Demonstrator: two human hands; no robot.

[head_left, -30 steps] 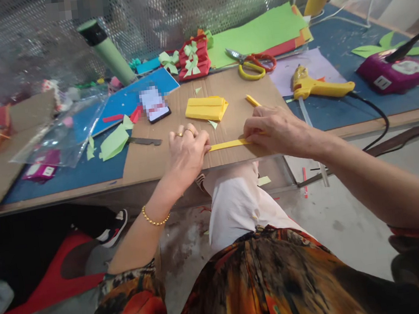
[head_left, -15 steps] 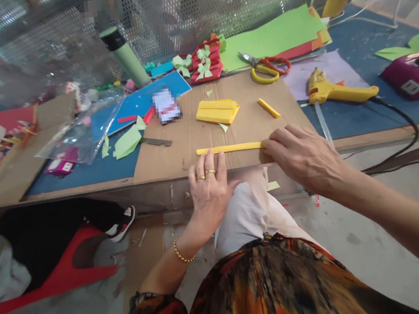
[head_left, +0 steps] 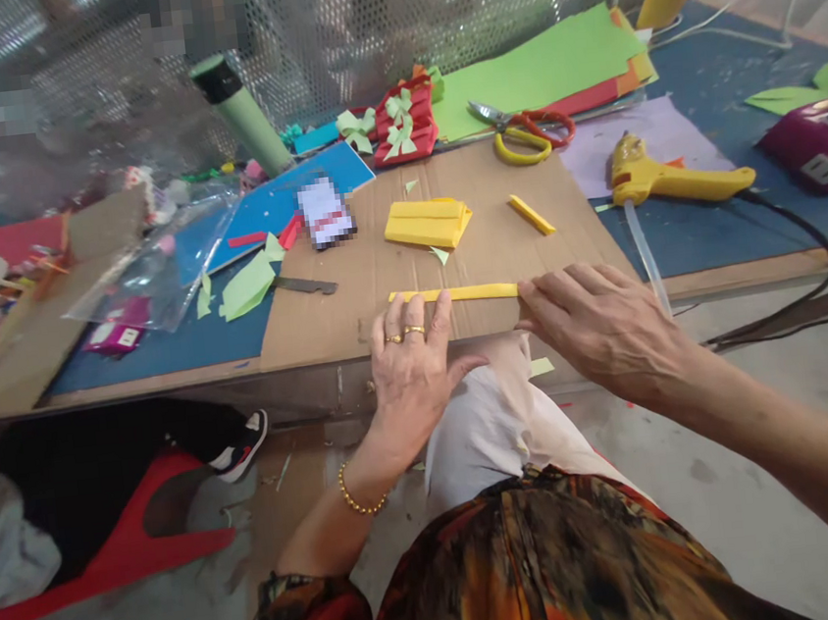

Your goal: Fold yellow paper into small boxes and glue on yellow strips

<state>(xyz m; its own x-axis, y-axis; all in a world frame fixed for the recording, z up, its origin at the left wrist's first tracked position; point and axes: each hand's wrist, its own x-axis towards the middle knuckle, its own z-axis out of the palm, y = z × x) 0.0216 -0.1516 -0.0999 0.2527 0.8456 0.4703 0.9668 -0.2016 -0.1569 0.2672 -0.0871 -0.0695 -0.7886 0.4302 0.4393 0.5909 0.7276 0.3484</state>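
A narrow folded yellow paper strip lies lengthwise near the front edge of a cardboard sheet. My left hand rests flat, fingertips on the strip's left part, thumb stretched out to the right. At the strip's right end, my right hand has its fingers close together over the end, which they hide. Behind the strip sits a folded yellow paper bundle, with a short yellow roll to its right. A small green scrap lies between bundle and strip.
Scissors lie behind, beside green sheets. A yellow glue gun with its black cord is on the right. On the left are a metal blade, a phone-like blurred object and a plastic bag. Another person's shoe shows below.
My left thumb has spread away from the fingers, to the right. Both hands stay at the strip, the right one shifted very slightly. The view has moved a little.
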